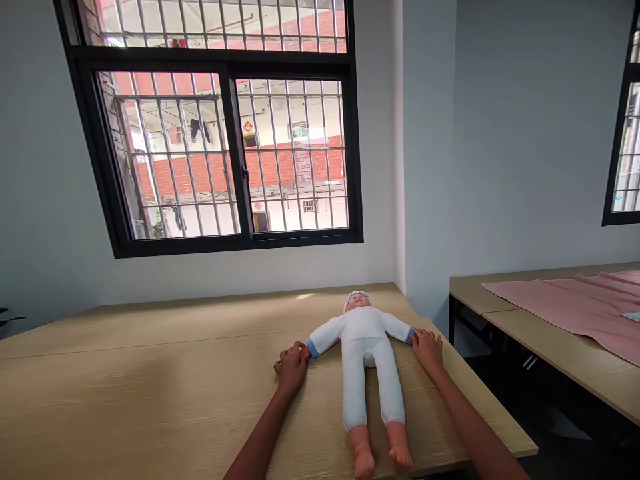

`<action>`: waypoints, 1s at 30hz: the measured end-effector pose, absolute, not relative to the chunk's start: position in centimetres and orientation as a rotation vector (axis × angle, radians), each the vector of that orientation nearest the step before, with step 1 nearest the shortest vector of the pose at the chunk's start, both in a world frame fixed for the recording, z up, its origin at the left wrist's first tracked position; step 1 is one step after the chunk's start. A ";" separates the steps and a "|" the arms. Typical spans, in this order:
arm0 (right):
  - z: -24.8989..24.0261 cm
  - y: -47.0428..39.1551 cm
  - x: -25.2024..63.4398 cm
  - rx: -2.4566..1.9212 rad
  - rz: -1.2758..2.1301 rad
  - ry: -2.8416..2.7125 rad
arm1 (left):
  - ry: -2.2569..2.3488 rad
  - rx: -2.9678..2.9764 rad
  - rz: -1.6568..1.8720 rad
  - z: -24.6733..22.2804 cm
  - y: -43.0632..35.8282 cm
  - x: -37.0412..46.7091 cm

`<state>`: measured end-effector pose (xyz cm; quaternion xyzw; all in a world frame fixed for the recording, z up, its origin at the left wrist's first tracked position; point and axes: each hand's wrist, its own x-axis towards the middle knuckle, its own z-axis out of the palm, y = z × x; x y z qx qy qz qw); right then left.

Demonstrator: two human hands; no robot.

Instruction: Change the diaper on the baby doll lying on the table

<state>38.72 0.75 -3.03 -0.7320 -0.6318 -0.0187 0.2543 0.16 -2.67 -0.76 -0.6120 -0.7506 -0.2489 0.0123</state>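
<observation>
A baby doll [367, 327] lies on its back on the wooden table [150, 400], head toward the wall and bare feet toward me. It has a white body, blue cuffs and a light cap with a dark-patterned band; its arms stretch out to both sides. My left hand [293, 367] is closed at the doll's hand on the left, beside the blue cuff. At the opposite cuff, my right hand [427, 348] has its fingers curled over the doll's other hand. Both small doll hands are mostly hidden by my fingers.
The table's right edge runs close beside my right forearm. Past a gap, a second table [465, 287] carries a pink cloth [555, 303]. Behind stands a wall with a black-framed, barred window [230, 153]. Dark leaf-like tips [10, 319] show at the far left.
</observation>
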 end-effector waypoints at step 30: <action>-3.3 1.1 38.7 -2.004 -0.067 -1.721 | -2.325 -1.943 -0.723 -1.2 -2.3 0.1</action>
